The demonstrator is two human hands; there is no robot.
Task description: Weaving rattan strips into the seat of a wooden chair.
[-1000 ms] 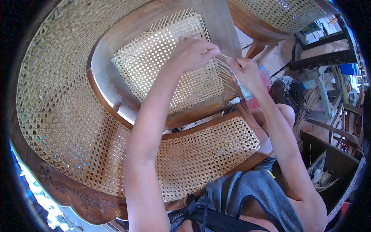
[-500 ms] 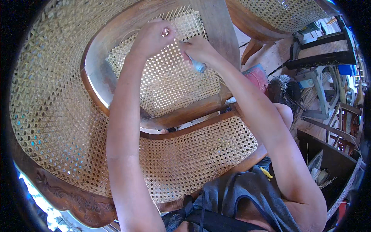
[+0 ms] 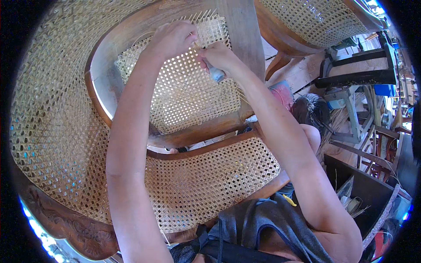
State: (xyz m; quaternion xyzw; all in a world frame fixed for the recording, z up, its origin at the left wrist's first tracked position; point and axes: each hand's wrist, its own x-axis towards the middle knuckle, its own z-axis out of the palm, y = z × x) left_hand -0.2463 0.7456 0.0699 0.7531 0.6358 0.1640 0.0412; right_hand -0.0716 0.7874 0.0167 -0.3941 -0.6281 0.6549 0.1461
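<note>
A woven cane seat panel (image 3: 193, 105) is set in a curved wooden chair frame (image 3: 193, 133), with loose cane ends (image 3: 206, 15) sticking up along its far edge. Over the panel's far part, my left hand (image 3: 173, 38) is closed, thumb and fingers together; whatever is between them is too small to make out. Just right of it, my right hand (image 3: 218, 56) grips a small tool by its pale grey-blue handle (image 3: 216, 75). The tool's working end is hidden by my fingers, so its kind does not show. Both hands are close together, near the weave.
A large cane chair back (image 3: 57, 131) with a carved wooden rim surrounds the left side. Another cane chair (image 3: 315, 26) stands at the far right. Beyond my right arm are a person's head (image 3: 310, 109), a black-framed chair (image 3: 359, 72) and a dark box (image 3: 364, 184) holding scraps.
The whole view has shifted slightly, with the scene sitting a little further left. Both hands stay over the panel's far part, and the right hand keeps its grip on the tool.
</note>
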